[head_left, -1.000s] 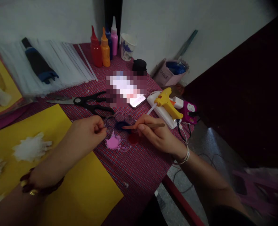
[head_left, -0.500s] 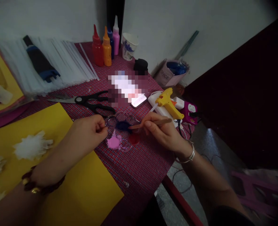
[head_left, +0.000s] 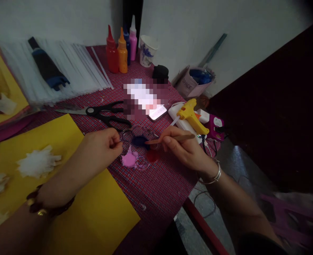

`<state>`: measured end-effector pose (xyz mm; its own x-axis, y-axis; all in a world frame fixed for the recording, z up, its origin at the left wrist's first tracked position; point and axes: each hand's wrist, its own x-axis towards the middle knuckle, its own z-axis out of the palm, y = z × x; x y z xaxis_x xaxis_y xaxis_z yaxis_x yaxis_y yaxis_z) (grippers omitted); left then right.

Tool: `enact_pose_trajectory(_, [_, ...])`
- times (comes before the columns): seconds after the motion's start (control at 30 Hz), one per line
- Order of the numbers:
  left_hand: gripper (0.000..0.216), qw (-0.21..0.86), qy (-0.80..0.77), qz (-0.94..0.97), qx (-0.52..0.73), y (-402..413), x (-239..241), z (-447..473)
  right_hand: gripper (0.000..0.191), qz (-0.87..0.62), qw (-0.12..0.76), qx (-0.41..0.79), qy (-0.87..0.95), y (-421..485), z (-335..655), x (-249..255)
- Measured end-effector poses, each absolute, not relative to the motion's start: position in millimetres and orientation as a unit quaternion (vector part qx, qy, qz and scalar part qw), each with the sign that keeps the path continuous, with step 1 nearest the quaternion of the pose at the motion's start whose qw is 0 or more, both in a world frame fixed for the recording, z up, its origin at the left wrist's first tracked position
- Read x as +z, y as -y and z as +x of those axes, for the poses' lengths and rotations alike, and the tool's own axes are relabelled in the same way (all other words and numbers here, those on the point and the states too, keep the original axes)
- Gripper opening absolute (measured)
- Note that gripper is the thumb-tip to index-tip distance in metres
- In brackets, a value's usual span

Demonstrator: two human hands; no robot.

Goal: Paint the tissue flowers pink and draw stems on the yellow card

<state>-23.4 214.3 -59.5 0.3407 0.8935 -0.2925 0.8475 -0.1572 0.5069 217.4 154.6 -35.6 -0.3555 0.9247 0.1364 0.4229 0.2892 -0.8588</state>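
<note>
My right hand (head_left: 183, 147) is closed around a slim wooden stick (head_left: 154, 141). The stick's far end is in the dark blue paint (head_left: 139, 141) of a clear, flower-shaped paint palette (head_left: 126, 135). Pink paint (head_left: 129, 158) and red paint (head_left: 152, 156) fill other wells on the near side. At the palette's left edge, my left hand (head_left: 104, 143) is closed with thumb and finger pinching its rim. My left forearm reaches across a yellow sheet (head_left: 92, 212), where white spiky pieces (head_left: 38, 162) lie.
Black-handled scissors (head_left: 103, 112) and a lit phone (head_left: 157, 112) lie beyond the palette. A yellow glue gun (head_left: 190, 115) rests on the right by a power strip. Paint bottles (head_left: 112, 53), a paper cup (head_left: 147, 51) and white sticks (head_left: 76, 71) are at the back.
The whole view has shifted slightly. Both hands keep their places at the palette, and the stick's end stays in the blue paint.
</note>
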Motion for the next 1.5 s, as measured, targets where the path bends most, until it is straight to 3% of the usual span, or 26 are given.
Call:
enact_pose_trajectory(0.67, [0.013, 0.308, -0.553, 0.772, 0.064, -214.6, -64.9, -25.9, 0.022, -0.459, 0.33, 0.365, 0.74, -160.1, 214.2, -33.9])
enact_pose_trajectory(0.9, [0.012, 0.303, -0.56, 0.769, 0.054, -215.0, -64.6, -25.2, 0.024, -0.416, 0.314, 0.43, 0.737, -166.5, 214.6, -34.3])
enact_pose_trajectory(1.17, [0.01, 0.291, -0.578, 0.762, 0.036, -214.9, -60.1, -23.1, 0.021, -0.447, 0.293, 0.352, 0.769, -161.9, 218.1, -24.6])
enact_pose_trajectory(1.5, [0.01, 0.293, -0.57, 0.766, 0.045, -214.3, -62.6, -24.6, 0.02, -0.429, 0.303, 0.382, 0.761, -159.2, 217.4, -29.7])
